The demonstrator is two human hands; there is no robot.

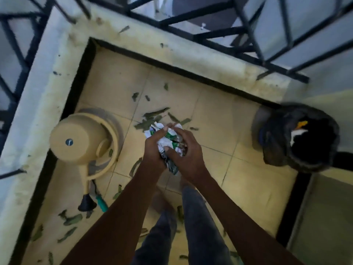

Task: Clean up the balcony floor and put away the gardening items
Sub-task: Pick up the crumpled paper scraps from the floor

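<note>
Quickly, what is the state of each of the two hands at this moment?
Left hand: closed, gripping the crumpled packaging.
Right hand: closed on the same crumpled packaging, from the other side.

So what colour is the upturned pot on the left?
Pale tan, almost the floor tiles' shade; head view.

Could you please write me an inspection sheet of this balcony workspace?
Surface: beige tiled floor, littered with leaves.
Job's things: crumpled paper wad held in both hands; black-lined bin at right, open; upturned beige pot on a saucer at left; teal-handled tool beside it.
Clutter: dry leaves scattered across the tiles.
Grip: left hand and right hand both clutch the wad.
Cables: nothing seen.
Surroundings: white ledge with black railing.
</note>
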